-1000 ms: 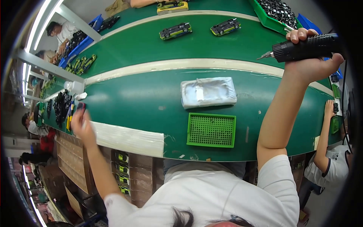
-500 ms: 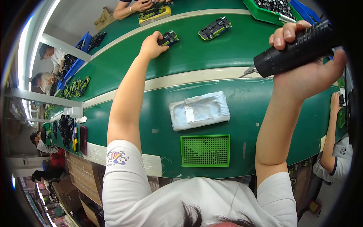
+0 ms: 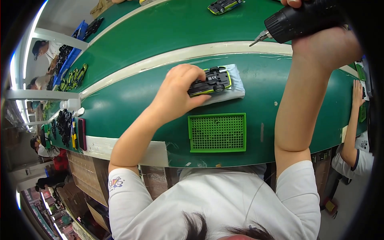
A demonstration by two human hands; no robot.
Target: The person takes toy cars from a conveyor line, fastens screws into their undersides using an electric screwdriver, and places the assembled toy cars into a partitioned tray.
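My left hand [image 3: 181, 89] grips a toy car [image 3: 212, 81], wheels up, its black underside showing and yellow-green trim at its edge. The car lies on a pale cloth-like padded block [image 3: 237, 85], which it and my hand largely cover. Raised at the upper right, my right hand [image 3: 326, 46] is wrapped round a black electric screwdriver [image 3: 294, 23]. The metal bit points left and down, apart from the car. Nearer to me than the block sits a green perforated tray [image 3: 217, 133] holding small dark bits too tiny to make out.
Another upturned toy car [image 3: 224, 5] lies on the green surface beyond the pale strip [image 3: 192, 54]. Several yellow-green car bodies [image 3: 73, 78] are heaped at far left. A phone [image 3: 82, 134] lies near left. At right, a co-worker's arm [image 3: 354, 120] reaches onto the bench.
My left hand has brought the toy car from the far surface nearer, onto the padded block. The view has tilted toward me. My right hand still holds the screwdriver aloft.
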